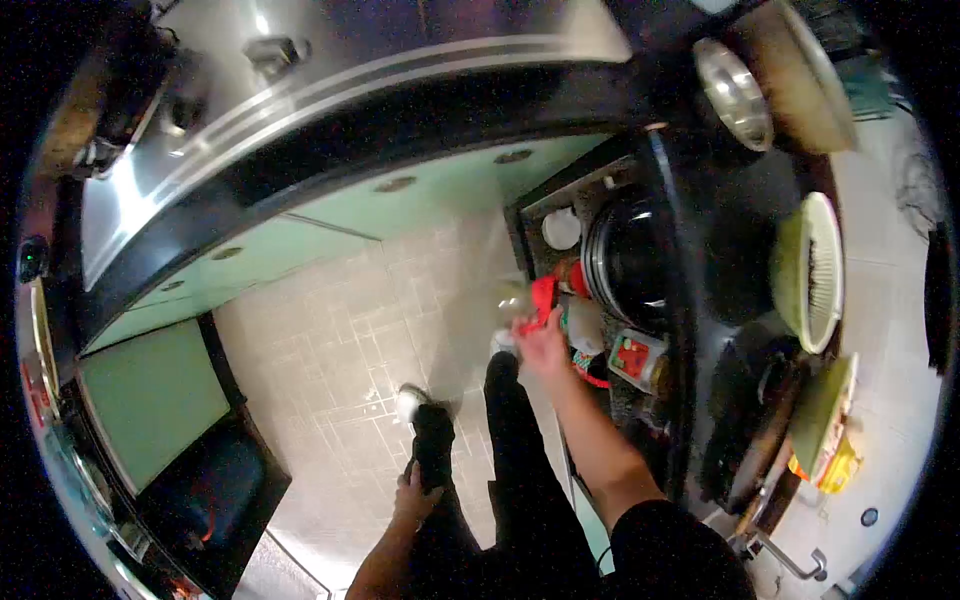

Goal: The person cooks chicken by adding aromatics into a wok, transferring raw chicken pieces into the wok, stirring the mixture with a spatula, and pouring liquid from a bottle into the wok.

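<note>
My right hand (543, 348) reaches toward the open lower shelf on the right. Its fingers are closed on a bright red thing (543, 296), blurred, so its kind is not clear. A pale, see-through rounded shape shows beside it. Close by on the shelf are black plates or pans (632, 262) stacked on edge, a white round container (562, 229), a clear box with a red and green label (634, 358), and a whitish bag or bottle (584, 325). My left hand (414, 497) rests on my left leg, fingers laid along the trousers, holding nothing.
Above the shelf runs a black countertop (735, 200) with a metal bowl (733, 93), a green basket (810, 272) and another tilted green container (826, 415). A steel counter (330, 50) over pale green cabinets (330, 225) lies ahead. Tiled floor (330, 350) spreads between.
</note>
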Motion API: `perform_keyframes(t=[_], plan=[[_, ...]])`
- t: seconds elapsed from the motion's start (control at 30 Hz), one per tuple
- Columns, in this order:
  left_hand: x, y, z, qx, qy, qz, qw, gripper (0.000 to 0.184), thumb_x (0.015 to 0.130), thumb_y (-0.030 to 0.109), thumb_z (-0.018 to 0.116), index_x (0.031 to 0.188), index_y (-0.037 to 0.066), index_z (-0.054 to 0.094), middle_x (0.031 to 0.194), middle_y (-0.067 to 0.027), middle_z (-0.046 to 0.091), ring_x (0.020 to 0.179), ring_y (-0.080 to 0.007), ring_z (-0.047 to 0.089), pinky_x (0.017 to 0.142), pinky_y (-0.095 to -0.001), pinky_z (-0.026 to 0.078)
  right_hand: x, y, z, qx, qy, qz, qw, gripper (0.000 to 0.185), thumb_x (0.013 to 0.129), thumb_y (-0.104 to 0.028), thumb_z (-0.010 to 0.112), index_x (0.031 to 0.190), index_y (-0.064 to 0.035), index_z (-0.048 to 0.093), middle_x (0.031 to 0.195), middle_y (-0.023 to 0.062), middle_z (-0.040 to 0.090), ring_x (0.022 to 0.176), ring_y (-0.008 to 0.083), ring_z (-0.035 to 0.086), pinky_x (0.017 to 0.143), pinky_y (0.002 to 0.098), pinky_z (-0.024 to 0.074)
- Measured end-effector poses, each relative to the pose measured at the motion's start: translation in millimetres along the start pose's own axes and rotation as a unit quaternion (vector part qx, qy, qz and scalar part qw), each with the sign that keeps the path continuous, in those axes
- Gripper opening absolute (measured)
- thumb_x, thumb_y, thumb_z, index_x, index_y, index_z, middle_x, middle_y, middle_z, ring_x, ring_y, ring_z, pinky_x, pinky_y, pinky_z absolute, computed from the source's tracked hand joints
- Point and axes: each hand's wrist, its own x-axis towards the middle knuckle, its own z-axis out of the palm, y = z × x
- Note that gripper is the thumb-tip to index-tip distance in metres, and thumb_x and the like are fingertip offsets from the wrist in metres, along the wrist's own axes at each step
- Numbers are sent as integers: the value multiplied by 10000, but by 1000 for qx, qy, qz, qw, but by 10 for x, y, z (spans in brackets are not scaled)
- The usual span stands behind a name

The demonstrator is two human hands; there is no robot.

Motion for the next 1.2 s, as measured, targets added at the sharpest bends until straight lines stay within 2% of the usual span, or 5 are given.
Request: perform_keyframes(t=[0.57, 0.6, 0.63, 0.97, 1.2], plan=[[-1195, -2792, 76, -525, 53, -16, 850, 211, 803, 257, 553, 894, 67, 548, 722, -60, 547, 583, -198, 559, 515, -325, 465, -3505, -1055, 2898, -419, -199, -155, 872, 503, 867, -515, 402, 575, -105, 390, 548, -7, 360, 555, 144, 344, 625, 301, 322], [-1270, -2666, -127, -149, 10, 39, 988, 185, 793, 245, 572, 847, 70, 549, 700, -73, 547, 569, -213, 561, 495, -336, 465, -3542, -1187, 3106, -441, -141, -189, 866, 465, 875, -416, 449, 541, -95, 403, 511, 1, 364, 521, 144, 346, 549, 289, 287], [-1317, -2568, -317, 243, 23, 112, 963, 166, 783, 233, 591, 799, 73, 550, 678, -86, 547, 555, -227, 563, 475, -346, 464, -3562, -1348, 3290, -474, -167, -245, 829, 414, 855, -373, 495, 571, -72, 466, 533, 3, 434, 513, 121, 379, 517, 267, 300], [-580, -1414, -1021, 160, 295, 253, 908, 239, 806, 250, 573, 746, 22, 532, 652, -123, 523, 567, -219, 562, 449, -339, 449, -3050, -2633, 5619, -790, -217, -507, 268, 363, 688, -336, 677, 612, -6, 544, 544, 82, 476, 554, 223, 448, 616, 316, 352], [-857, 289, -1865, -596, 198, 52, 776, 279, 844, 159, 517, 1088, 24, 520, 841, -99, 593, 678, -184, 597, 541, -272, 476, -1902, -2959, 6288, -802, -260, -537, 24, 391, 683, -415, 653, 563, -59, 543, 592, 120, 518, 653, 305, 509, 767, 420, 361]])
